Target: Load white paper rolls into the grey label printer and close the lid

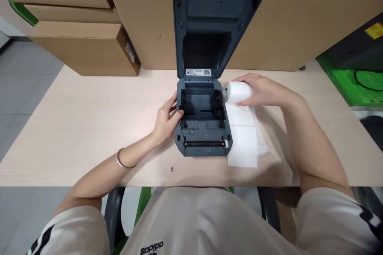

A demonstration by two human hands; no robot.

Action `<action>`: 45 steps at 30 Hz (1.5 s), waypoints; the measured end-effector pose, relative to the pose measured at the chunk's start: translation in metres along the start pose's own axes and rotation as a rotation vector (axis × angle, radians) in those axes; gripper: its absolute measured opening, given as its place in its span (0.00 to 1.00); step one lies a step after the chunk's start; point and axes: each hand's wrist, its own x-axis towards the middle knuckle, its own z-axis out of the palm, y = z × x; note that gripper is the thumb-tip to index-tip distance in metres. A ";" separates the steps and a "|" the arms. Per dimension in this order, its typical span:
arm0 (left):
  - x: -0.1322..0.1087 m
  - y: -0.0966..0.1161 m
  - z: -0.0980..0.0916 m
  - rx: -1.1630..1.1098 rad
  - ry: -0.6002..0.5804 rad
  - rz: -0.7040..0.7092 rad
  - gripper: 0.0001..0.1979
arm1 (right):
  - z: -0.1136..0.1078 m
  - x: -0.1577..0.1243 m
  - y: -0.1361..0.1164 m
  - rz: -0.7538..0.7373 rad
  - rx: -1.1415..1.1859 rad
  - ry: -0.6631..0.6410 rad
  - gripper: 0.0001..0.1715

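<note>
A dark grey label printer (pixel 206 129) stands on the table in front of me, its lid (pixel 212 24) swung up and back. The bay inside holds no roll, and a black roller runs across its front. My left hand (pixel 167 121) grips the printer's left side wall, thumb over the rim and fingers partly hidden behind it. Just right of the printer, my right hand (pixel 259 89) is closed around a roll of white labels (pixel 237 91). From the roll a strip of blank labels (pixel 243 143) trails along the table toward me.
Large cardboard boxes (pixel 146 28) line the back of the pale wooden table (pixel 89 127). A smaller carton (pixel 83 50) stands at back left. Beyond the right edge are a green surface (pixel 338 83) and a black cable (pixel 365 83). A tiny dark mark (pixel 172 168) shows near the front edge.
</note>
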 end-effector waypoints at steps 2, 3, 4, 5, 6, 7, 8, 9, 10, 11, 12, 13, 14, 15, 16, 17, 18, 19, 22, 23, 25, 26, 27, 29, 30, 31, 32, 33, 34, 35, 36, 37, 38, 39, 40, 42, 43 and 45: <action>0.000 0.000 0.001 -0.007 0.009 -0.013 0.36 | 0.011 0.012 -0.002 -0.052 0.029 -0.007 0.47; 0.000 0.000 0.001 -0.007 0.012 -0.017 0.36 | 0.015 0.017 -0.003 -0.072 0.045 -0.007 0.48; 0.000 0.000 0.002 -0.004 0.014 -0.018 0.36 | 0.019 0.020 -0.004 -0.084 0.059 -0.006 0.49; 0.000 0.000 0.002 0.001 0.015 -0.017 0.36 | 0.022 0.023 -0.005 -0.090 0.072 -0.006 0.49; 0.000 0.000 0.003 0.006 0.016 -0.015 0.36 | 0.025 0.024 -0.006 -0.092 0.081 -0.014 0.48; 0.000 0.001 0.003 0.012 0.019 -0.013 0.36 | 0.028 0.024 -0.006 -0.091 0.092 -0.026 0.47; 0.000 0.001 0.003 0.016 0.023 -0.013 0.36 | 0.029 0.023 -0.005 -0.088 0.104 -0.036 0.47; 0.000 0.002 0.003 0.020 0.023 -0.012 0.36 | 0.030 0.021 -0.003 -0.082 0.115 -0.040 0.49; 0.000 0.002 0.003 0.023 0.022 -0.010 0.35 | 0.030 0.016 0.001 -0.071 0.126 -0.035 0.53; 0.000 0.002 0.003 0.025 0.020 -0.010 0.35 | 0.029 0.010 0.006 -0.053 0.136 -0.017 0.59; 0.000 0.002 0.003 0.026 0.016 -0.011 0.35 | 0.027 0.003 0.013 -0.031 0.140 0.007 0.64; -0.001 0.002 0.003 0.026 0.012 -0.011 0.35 | 0.025 -0.005 0.021 -0.004 0.136 0.029 0.67; -0.001 0.001 0.002 0.025 0.010 -0.011 0.35 | 0.023 -0.014 0.029 0.021 0.128 0.041 0.67; -0.002 -0.001 0.002 0.026 0.012 -0.009 0.35 | 0.023 -0.022 0.036 0.040 0.117 0.043 0.65; -0.002 -0.002 0.001 0.027 0.016 -0.004 0.35 | 0.024 -0.029 0.041 0.052 0.107 0.035 0.62; -0.002 -0.004 0.001 0.032 0.021 0.004 0.35 | 0.027 -0.035 0.045 0.057 0.098 0.023 0.58; -0.002 -0.006 0.001 0.040 0.026 0.014 0.35 | 0.032 -0.040 0.046 0.057 0.092 0.013 0.52; -0.002 -0.008 0.001 0.049 0.030 0.025 0.35 | 0.038 -0.044 0.045 0.057 0.087 0.010 0.47; -0.003 -0.012 0.001 0.068 0.036 0.044 0.35 | 0.055 -0.048 0.037 0.074 0.067 0.036 0.31; -0.003 -0.013 0.001 0.070 0.038 0.046 0.35 | 0.057 -0.049 0.034 0.084 0.066 0.050 0.29; -0.003 -0.013 0.001 0.068 0.046 0.044 0.35 | 0.054 -0.052 0.033 0.105 0.079 0.072 0.27; -0.003 -0.013 0.001 0.066 0.049 0.039 0.35 | 0.048 -0.056 0.034 0.117 0.090 0.081 0.27; -0.003 -0.013 0.002 0.064 0.051 0.035 0.35 | 0.038 -0.061 0.037 0.132 0.101 0.090 0.26; -0.004 -0.013 0.002 0.064 0.055 0.027 0.36 | 0.009 -0.073 0.042 0.158 0.121 0.119 0.24; -0.004 -0.013 0.002 0.065 0.058 0.026 0.36 | -0.007 -0.079 0.044 0.145 0.141 0.124 0.23; -0.004 -0.013 0.003 0.066 0.061 0.025 0.36 | -0.025 -0.084 0.044 0.101 0.173 0.111 0.22; -0.004 -0.013 0.003 0.065 0.065 0.025 0.36 | -0.041 -0.086 0.042 0.014 0.222 0.063 0.22; -0.004 -0.013 0.003 0.064 0.067 0.026 0.36 | -0.055 -0.086 0.037 -0.110 0.284 -0.029 0.21; -0.004 -0.013 0.003 0.065 0.068 0.029 0.36 | -0.067 -0.082 0.028 -0.239 0.343 -0.144 0.20; -0.004 -0.013 0.003 0.069 0.067 0.033 0.36 | -0.074 -0.075 0.017 -0.360 0.396 -0.259 0.19; -0.004 -0.013 0.003 0.074 0.064 0.036 0.35 | -0.077 -0.065 0.003 -0.443 0.428 -0.346 0.19; -0.004 -0.012 0.002 0.081 0.057 0.039 0.35 | -0.075 -0.054 -0.014 -0.486 0.441 -0.393 0.19; -0.004 -0.012 0.001 0.088 0.049 0.042 0.35 | -0.069 -0.041 -0.032 -0.497 0.435 -0.394 0.21; -0.003 -0.012 0.000 0.095 0.043 0.045 0.35 | -0.059 -0.029 -0.051 -0.473 0.418 -0.361 0.24; -0.003 -0.012 0.000 0.100 0.040 0.049 0.35 | -0.046 -0.017 -0.070 -0.435 0.387 -0.318 0.26; -0.004 -0.013 -0.001 0.113 0.042 0.059 0.34 | -0.016 0.004 -0.102 -0.380 0.178 -0.202 0.23; -0.004 -0.014 -0.002 0.121 0.045 0.065 0.34 | -0.001 0.012 -0.115 -0.359 0.025 -0.152 0.22; -0.004 -0.016 -0.001 0.134 0.045 0.068 0.34 | 0.026 0.023 -0.130 -0.342 -0.094 -0.093 0.20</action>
